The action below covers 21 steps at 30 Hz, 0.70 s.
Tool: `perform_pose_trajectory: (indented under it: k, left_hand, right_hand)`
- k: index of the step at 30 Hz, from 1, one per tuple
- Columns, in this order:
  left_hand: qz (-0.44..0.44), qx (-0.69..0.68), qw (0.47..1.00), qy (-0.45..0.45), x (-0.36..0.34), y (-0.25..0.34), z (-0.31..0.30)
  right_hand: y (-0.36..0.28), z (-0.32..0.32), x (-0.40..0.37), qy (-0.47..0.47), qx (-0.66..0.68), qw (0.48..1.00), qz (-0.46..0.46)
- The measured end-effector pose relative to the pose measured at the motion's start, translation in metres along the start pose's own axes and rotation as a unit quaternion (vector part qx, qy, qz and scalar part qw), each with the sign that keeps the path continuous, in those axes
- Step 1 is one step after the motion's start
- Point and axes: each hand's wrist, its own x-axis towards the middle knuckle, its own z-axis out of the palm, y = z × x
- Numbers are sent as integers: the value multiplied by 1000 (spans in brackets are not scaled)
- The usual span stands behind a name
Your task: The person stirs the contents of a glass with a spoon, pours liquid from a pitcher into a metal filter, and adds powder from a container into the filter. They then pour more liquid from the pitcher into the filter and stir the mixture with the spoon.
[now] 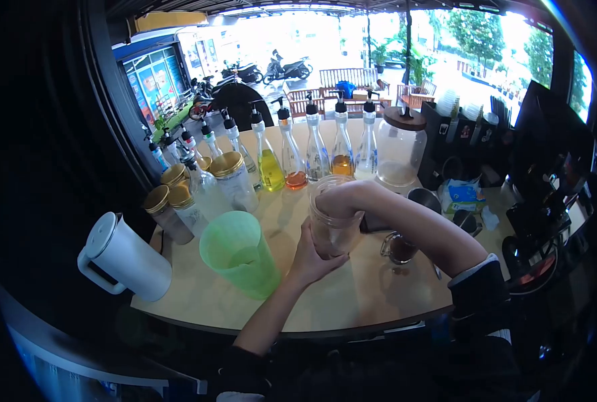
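A clear wide-mouthed jar [318,216] is tilted above the counter, and my left hand [314,257] is wrapped round its lower side. My right hand [336,202] reaches down through the mouth of the jar. Its fingers are blurred behind the jar wall, so I cannot make out whether they hold anything. To the left of the jar stands a translucent green pitcher [239,251]. On the right, below my right forearm, a glass mug [401,249] contains a dark brown drink.
Pump bottles [270,167] with coloured syrups line the back of the counter [352,308]. Gold-lidded jars [234,184] and a white jug [127,258] stand left. A big wooden-lidded jar [401,151], a wipes pack [464,195] and a black cup rack [459,130] are right.
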Motion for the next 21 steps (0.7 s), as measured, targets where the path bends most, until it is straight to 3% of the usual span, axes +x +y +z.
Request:
perform_pose_trajectory:
  k: [2,6,11,21]
  left_hand:
    - [8,1,1000,-7,-2,0,1]
    - [35,36,999,3,-2,-6,3]
    - [47,30,998,4,-3,-13,6]
    - [64,34,997,17,-3,-16,8]
  right_hand:
    - [-11,3,-14,71,71,994,41]
    - [-8,6,-12,15,38,999,34]
    - [-21,-12,-39,13,129,988,90]
    - [-17,-7,-50,63,185,979,60]
